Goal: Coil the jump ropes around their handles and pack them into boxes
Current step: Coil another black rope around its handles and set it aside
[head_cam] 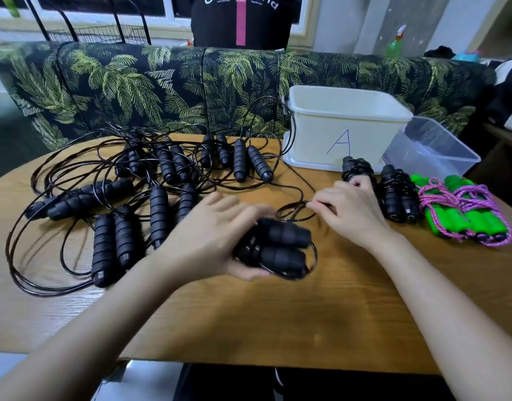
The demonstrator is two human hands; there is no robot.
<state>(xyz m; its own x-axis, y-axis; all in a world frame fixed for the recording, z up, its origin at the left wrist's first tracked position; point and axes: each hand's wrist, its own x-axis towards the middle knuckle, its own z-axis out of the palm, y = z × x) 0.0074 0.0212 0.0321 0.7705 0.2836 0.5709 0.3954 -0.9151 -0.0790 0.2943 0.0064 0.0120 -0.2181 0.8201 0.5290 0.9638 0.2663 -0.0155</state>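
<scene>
the near edge of the wooden tabletop curved across the front, and a wide strip of open wood ran between it and the hands. near the middle, the left hand held a pair of black handles, fingers curled round them, with some cord looped about them, blurred. just beside it the right hand pinched a loop of the thin black cord between thumb and fingers. a tangle of uncoiled black ropes covered the left half up to the far edge. toward the far right corner stood a white box marked with a blue a, and a clear box just beside it on the right. in front of them, toward the right edge, lay two coiled black bundles and two green-handled ropes wrapped in pink cord. beyond the far edge ran a palm-print sofa, with a window behind it.
</scene>
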